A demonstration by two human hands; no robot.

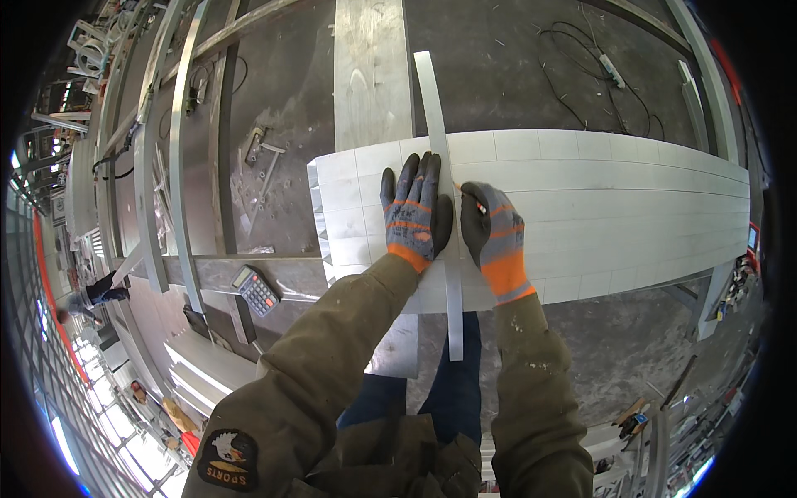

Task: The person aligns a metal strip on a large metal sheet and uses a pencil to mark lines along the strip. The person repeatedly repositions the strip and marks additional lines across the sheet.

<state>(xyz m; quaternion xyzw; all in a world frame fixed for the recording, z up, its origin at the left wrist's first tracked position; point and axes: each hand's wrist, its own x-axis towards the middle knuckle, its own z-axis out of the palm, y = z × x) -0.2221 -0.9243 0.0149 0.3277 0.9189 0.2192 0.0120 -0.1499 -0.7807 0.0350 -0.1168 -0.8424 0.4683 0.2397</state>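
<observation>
Several pale metal profiles (598, 207) lie side by side, with thin lines drawn across them. A long flat metal strip (431, 100) lies crosswise over them and sticks out past both edges. My left hand (413, 207), in a grey and orange work glove, rests flat on the profiles and the strip's left side, fingers stretched out and pointing away from me. Just right of the strip, my right hand (491, 224), gloved the same way, is closed in a pinch around a slim pencil (481, 208). Most of the pencil is hidden by the fingers.
A calculator (256, 290) sits on the frame's beam at left. A wide pale board (372, 75) runs away beyond the profiles. Upright-looking metal bars (184, 149) stand at far left. A cable with a power strip (612, 71) lies on the floor at far right.
</observation>
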